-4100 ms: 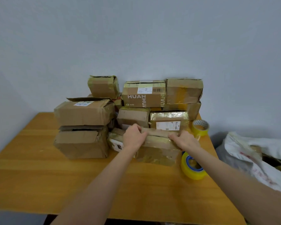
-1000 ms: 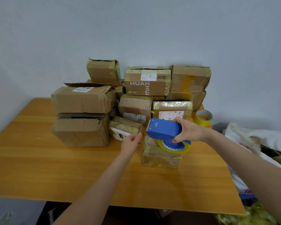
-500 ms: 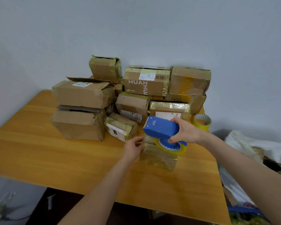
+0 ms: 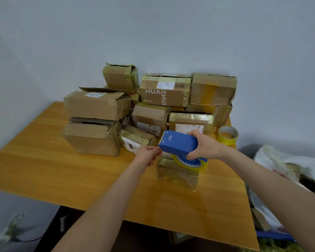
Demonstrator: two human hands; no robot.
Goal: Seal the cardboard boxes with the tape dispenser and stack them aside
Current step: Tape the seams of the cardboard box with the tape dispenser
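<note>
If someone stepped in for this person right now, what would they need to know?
Right hand grips the blue tape dispenser above the small box.
Left hand pinches the tape end at its front edge.
Other boxes are piled at the back of the table; a spare tape roll stands right of them.
Done: dispenser in hand.
Left: tape this box, stack it aside, then any unsealed ones.

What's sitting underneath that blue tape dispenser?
A small tape-wrapped cardboard box on the wooden table. The dispenser, gripped by the right hand, covers most of its top.
</note>
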